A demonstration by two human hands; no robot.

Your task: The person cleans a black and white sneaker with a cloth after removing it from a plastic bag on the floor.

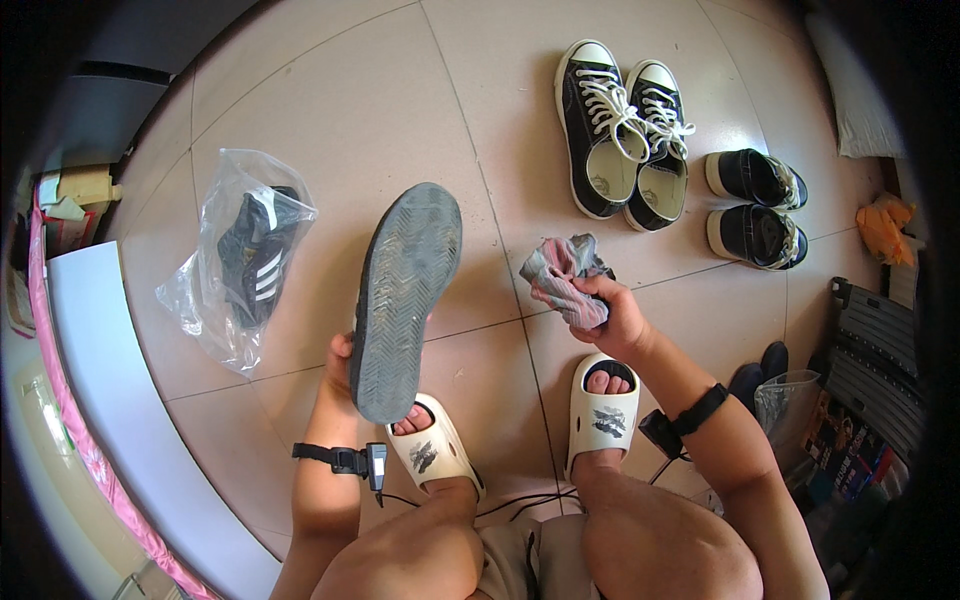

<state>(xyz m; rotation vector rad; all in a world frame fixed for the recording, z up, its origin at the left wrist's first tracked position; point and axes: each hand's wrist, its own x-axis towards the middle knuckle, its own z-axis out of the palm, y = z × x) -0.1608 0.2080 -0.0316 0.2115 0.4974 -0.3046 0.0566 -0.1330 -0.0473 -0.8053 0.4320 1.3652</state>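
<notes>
My left hand [341,364] holds a shoe [409,300] with its dark grey, zigzag-patterned rubber sole turned up towards me; brownish dirt shows in the grooves, and the upper is mostly hidden beneath. In my right hand [619,319] is a crumpled striped cloth [566,279], grey and pink, held apart from the shoe. Beyond the cloth, a pair of black canvas sneakers [600,127] with white laces and toe caps stands on the tiled floor. To the left lies a clear plastic bag [236,300] with black, white-striped shoes [262,262] in it.
Another pair of dark shoes [757,236] stands at the right. Near the right rim are an orange bag [886,229], a black plastic crate [874,360] and a clear bag [787,405]. My feet wear cream slides [606,420], with black cables [525,504] between them. A white board [150,405] edges the left.
</notes>
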